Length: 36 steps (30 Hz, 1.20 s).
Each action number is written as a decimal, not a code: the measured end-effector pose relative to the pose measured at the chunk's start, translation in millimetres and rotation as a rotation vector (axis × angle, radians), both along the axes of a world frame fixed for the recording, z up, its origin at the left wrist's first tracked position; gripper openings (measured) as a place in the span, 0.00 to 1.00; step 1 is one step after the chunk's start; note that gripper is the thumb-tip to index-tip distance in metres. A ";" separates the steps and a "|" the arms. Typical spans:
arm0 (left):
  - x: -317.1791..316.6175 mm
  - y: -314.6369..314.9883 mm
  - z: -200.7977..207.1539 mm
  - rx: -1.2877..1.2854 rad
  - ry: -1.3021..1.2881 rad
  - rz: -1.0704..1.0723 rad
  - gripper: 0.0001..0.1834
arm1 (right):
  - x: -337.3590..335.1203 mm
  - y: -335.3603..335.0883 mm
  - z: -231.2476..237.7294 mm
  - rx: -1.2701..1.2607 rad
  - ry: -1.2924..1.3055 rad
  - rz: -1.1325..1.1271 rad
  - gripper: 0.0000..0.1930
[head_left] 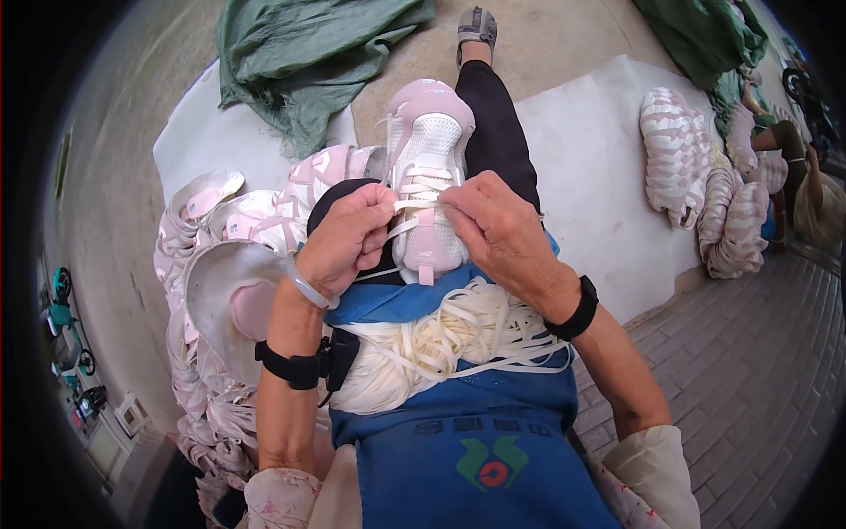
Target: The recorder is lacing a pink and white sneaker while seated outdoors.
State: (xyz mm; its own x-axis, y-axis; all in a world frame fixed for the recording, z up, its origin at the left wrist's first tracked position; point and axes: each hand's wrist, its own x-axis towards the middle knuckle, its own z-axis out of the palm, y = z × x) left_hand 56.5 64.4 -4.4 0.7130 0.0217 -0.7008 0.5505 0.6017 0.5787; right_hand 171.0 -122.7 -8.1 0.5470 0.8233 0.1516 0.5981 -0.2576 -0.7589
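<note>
A pink and white shoe upper (432,132) lies over my lap with its tongue toward me. A cream shoelace (414,204) runs in rows across its front opening. My left hand (348,234) pinches the lace at the upper's left edge. On the opposite edge, my right hand (498,225) has thumb and fingers closed at the lace; its fingertips partly hide what they grip. A tangled heap of cream laces (441,344) rests on my blue apron (458,441), just below the upper.
Many pink and white uppers (233,291) are piled at my left. Bundled uppers (674,154) stand on a white sheet (590,176) to the right, near another person (815,198). Green sacking (308,62) lies ahead. Scooters (66,326) are parked far left.
</note>
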 end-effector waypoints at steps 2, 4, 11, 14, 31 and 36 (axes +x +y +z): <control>-4.9 0.4 -5.3 -0.006 0.003 0.026 0.07 | -1.4 4.5 -1.3 -0.007 -0.012 0.058 0.08; -10.1 -2.1 -5.7 -0.014 0.006 0.056 0.07 | -4.3 1.9 4.3 -0.051 0.015 0.047 0.08; -12.7 -22.3 -9.2 0.624 -0.096 0.062 0.10 | -10.7 -1.2 9.7 -0.097 0.053 0.022 0.08; -11.8 -21.0 -16.9 0.775 -0.160 0.016 0.09 | -15.2 4.3 10.3 -0.112 0.055 0.027 0.08; -2.7 -25.6 -13.6 0.773 0.040 0.081 0.07 | -16.0 -1.9 13.0 -0.174 0.032 -0.046 0.12; -8.4 -16.1 -16.1 0.090 -0.094 0.160 0.09 | -15.7 -10.1 3.1 -0.225 0.020 -0.058 0.14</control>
State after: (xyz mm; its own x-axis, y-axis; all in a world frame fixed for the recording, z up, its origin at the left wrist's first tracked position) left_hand 48.1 48.3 -20.5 0.7578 0.2000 -0.6211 0.3925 0.6206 0.6788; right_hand 155.3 -132.8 -5.0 0.5955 0.8022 -0.0436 0.5626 -0.4552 -0.6902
